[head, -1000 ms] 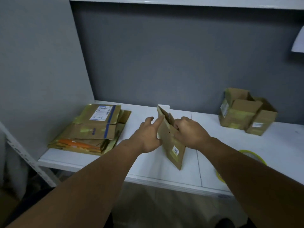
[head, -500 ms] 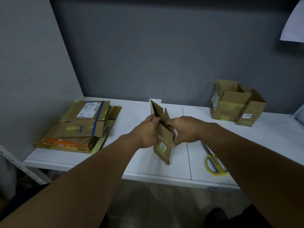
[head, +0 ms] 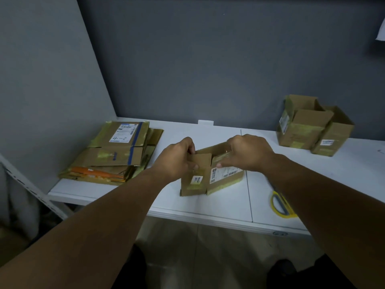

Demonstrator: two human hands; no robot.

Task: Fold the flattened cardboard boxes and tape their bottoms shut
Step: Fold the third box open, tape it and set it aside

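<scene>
- Both hands clamp the box (head: 225,178): left hand (head: 177,161) grips its left panel, right hand (head: 248,153) pinches the labelled side's top edge.
- Head view: half a second ago the box was nearly flat between the hands; now it stands open, squared, on the table (head: 208,207).
- Likely next: bottom flaps, then tape.
- Left of the grip, flat stack (head: 116,155); right, scissors (head: 281,203) and made boxes (head: 312,126).

Half-opened box (head: 208,176) at mid-table (head: 229,205), one hand on each side

Left hand (head: 177,157) grips its left flap; right hand (head: 248,152) grips its right top edge; stack of flattened boxes (head: 116,155) lies far left; two upright boxes (head: 302,126) stand touching at right rear; scissors (head: 280,202) lie front right, partly under the right forearm.
</scene>
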